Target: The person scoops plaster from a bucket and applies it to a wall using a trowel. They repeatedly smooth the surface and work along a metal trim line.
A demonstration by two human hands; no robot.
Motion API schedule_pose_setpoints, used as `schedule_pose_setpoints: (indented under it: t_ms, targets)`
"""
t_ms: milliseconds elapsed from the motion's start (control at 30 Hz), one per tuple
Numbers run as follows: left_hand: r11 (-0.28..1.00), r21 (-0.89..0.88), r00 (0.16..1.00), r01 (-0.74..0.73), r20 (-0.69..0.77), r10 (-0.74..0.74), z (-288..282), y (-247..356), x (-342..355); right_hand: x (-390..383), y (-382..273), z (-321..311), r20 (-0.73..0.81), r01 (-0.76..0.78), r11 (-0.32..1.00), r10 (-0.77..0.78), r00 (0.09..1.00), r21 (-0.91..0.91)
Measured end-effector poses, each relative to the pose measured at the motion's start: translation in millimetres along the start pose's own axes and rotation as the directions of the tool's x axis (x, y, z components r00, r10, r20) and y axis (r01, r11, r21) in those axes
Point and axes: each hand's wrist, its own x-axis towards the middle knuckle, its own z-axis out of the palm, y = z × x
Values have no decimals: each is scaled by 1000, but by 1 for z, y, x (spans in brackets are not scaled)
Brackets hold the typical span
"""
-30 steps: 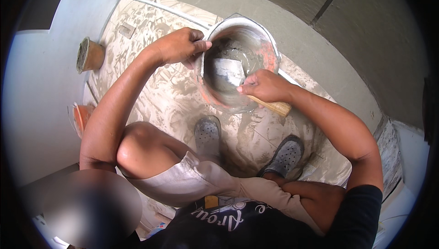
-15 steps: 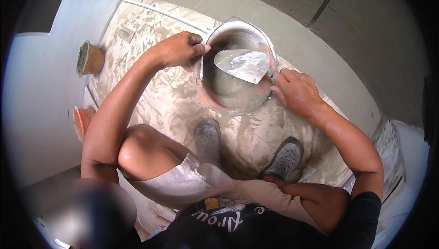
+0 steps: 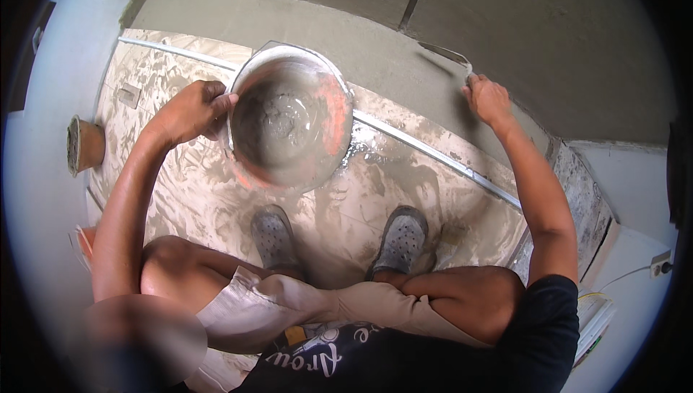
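Observation:
A bucket [image 3: 337, 122] smeared with orange and grey stands before me, and grey wet mortar [image 3: 285, 115] lies in its bottom. My left hand [image 3: 193, 113] grips its left rim, thumb over the edge. Out to the right, my right hand [image 3: 491, 98] is closed round the handle of a trowel [image 3: 445, 54]. The blade shows almost edge-on, close to the grey plastered band [image 3: 375, 61] along the foot of the wall. Whether the blade touches the plaster, I cannot tell.
A long metal bar [image 3: 433, 149] runs across the smeared floor behind the bucket. To the left are a small flat block [image 3: 128, 96], a brown pail [image 3: 88, 145] and a partly hidden orange container [image 3: 86, 238]. My clogs [image 3: 401, 240] stand just below the bucket. A socket with a cord [image 3: 660, 268] is at far right.
My right hand has left the bucket's right rim and moved up and right with the trowel, whose blade was over the bucket. My left hand stays on the rim. The view has shifted right.

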Motion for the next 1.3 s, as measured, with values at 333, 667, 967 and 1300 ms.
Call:
schedule_pose_setpoints:
  t_ms: [333,667,967,1300]
  targets:
    - [1000,-21,1000,0,-20,-1,0,16,-1,48,-5,19,9,10,1000,-10,1000,9]
    - [997,57,999,46,-32,-44,2,22,1,74,-18,19,51,-29,998,26,998,53]
    - [998,64,997,14,-72,-10,2,25,4,79,-18,15,73,-56,998,54,996,17]
    - [998,54,997,26,-70,-22,0,19,4,53,-7,8,7,-85,995,85,996,59]
